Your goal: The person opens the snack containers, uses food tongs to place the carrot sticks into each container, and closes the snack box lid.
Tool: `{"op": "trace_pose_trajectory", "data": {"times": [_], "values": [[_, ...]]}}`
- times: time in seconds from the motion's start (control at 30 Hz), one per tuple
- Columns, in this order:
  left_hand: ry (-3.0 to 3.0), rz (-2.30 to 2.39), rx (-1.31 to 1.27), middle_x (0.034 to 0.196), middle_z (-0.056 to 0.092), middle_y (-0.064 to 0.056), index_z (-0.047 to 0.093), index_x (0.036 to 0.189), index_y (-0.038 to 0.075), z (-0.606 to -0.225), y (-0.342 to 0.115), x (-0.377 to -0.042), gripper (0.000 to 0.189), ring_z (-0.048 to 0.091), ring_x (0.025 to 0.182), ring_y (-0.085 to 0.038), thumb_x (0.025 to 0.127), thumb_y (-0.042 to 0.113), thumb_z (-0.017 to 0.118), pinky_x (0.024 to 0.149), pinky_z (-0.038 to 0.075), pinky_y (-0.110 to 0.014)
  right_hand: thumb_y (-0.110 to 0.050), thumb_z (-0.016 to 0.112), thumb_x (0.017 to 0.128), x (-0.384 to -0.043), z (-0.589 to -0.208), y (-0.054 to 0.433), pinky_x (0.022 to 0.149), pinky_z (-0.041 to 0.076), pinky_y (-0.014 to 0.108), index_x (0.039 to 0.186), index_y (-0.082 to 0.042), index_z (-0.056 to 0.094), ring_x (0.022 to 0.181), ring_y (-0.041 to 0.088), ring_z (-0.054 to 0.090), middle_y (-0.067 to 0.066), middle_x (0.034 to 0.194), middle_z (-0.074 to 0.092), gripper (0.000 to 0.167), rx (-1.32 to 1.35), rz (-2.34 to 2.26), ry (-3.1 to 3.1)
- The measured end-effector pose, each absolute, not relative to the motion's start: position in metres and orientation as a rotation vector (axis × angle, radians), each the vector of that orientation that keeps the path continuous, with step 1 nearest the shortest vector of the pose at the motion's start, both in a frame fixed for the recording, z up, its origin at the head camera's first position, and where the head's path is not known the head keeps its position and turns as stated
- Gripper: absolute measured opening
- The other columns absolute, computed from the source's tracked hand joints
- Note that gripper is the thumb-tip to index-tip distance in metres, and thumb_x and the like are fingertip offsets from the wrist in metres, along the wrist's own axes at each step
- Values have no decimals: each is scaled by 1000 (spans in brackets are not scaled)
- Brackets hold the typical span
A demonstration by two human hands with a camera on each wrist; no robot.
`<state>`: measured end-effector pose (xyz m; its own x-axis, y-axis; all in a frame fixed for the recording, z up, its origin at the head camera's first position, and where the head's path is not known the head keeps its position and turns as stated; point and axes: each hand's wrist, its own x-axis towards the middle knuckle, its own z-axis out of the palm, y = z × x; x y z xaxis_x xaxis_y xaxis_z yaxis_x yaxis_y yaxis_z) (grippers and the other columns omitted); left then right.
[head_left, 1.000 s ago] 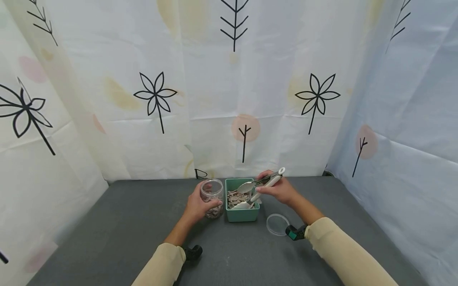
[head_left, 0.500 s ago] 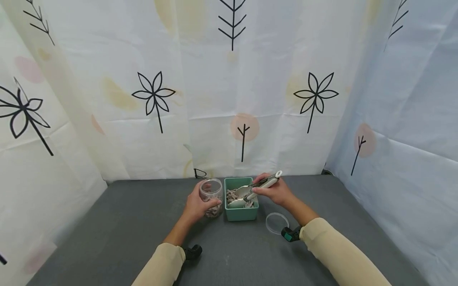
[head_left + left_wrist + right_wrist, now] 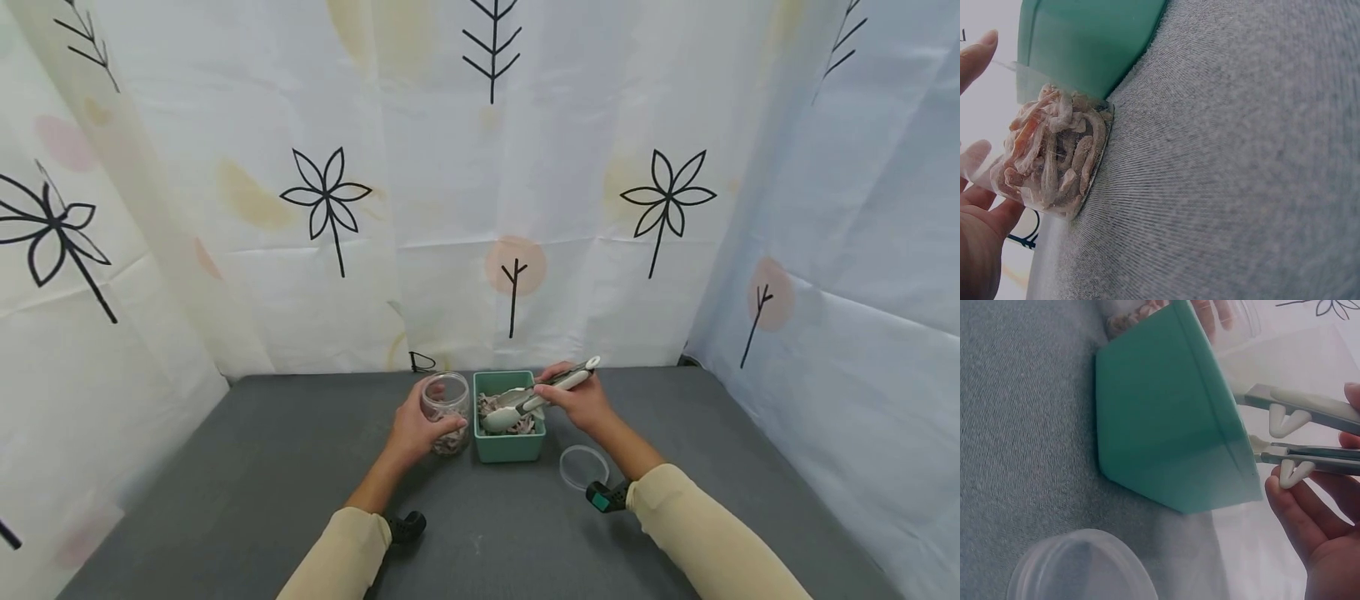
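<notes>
My left hand (image 3: 414,429) holds a clear jar (image 3: 450,407) upright on the table, thumb on the near side and fingers round the far side. Pale brown, dried strip-like pieces (image 3: 1054,150) fill its lower part in the left wrist view. Touching or very close to the jar stands a green rectangular container (image 3: 507,451) with more such pieces (image 3: 522,427) inside. My right hand (image 3: 587,406) grips white-and-grey tongs (image 3: 564,382) over the container's right side. The tongs' broad pale heads are down among the pieces; whether they pinch any is unclear.
A clear round lid (image 3: 583,467) lies on the dark grey table (image 3: 480,533), right of the container and near my right wrist. A patterned white cloth (image 3: 450,167) rises behind the table and along both sides.
The tongs' heads, spread wide over the container a second ago, have lowered into the pieces and come closer together. The left hand and the jar stay in place.
</notes>
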<state>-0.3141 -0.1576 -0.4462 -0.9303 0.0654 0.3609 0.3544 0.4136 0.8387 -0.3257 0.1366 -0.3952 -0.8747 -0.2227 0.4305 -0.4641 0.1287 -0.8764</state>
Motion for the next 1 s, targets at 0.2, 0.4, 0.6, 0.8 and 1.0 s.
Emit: {"op": "trace_pose_trajectory", "data": {"times": [0.2, 0.4, 0.6, 0.8, 1.0], "values": [[-2402, -1511, -377, 132, 57, -13, 43, 142, 15, -445, -156, -313, 82, 58, 112, -27, 73, 27, 87, 89, 47, -49, 4, 71, 86, -310, -377, 134, 69, 55, 46, 99, 16, 61, 82, 15, 67, 32, 101, 63, 21, 643, 1856, -2191], [-2398, -1507, -369, 132, 57, -11, 43, 142, 14, -444, -155, -313, 82, 59, 111, -26, 73, 27, 87, 88, 48, -47, 4, 69, 87, -308, -366, 134, 68, 54, 52, 97, 15, 63, 73, 31, 67, 23, 88, 66, 16, 615, 1853, -2172], [-2401, -1518, -362, 132, 57, -12, 43, 142, 15, -444, -156, -314, 82, 59, 111, -26, 74, 25, 87, 88, 47, -48, -2, 71, 88, -324, -371, 140, 67, 54, 51, 96, 11, 66, 70, 35, 67, 20, 83, 67, 16, 615, 1853, -2133], [-2399, -1514, -384, 133, 56, -15, 42, 143, 13, -444, -157, -313, 82, 58, 111, -28, 75, 25, 86, 88, 47, -49, -7, 73, 88, -325, -361, 142, 65, 56, 43, 97, 10, 66, 69, 21, 68, 23, 87, 67, 20, 611, 1826, -2110], [-2423, -1506, -352, 132, 56, -13, 42, 142, 14, -443, -155, -313, 82, 58, 110, -27, 74, 26, 87, 87, 47, -48, -11, 73, 89, -323, -348, 143, 66, 56, 38, 99, 9, 65, 72, 18, 68, 24, 91, 68, 23, 602, 1796, -2105]]}}
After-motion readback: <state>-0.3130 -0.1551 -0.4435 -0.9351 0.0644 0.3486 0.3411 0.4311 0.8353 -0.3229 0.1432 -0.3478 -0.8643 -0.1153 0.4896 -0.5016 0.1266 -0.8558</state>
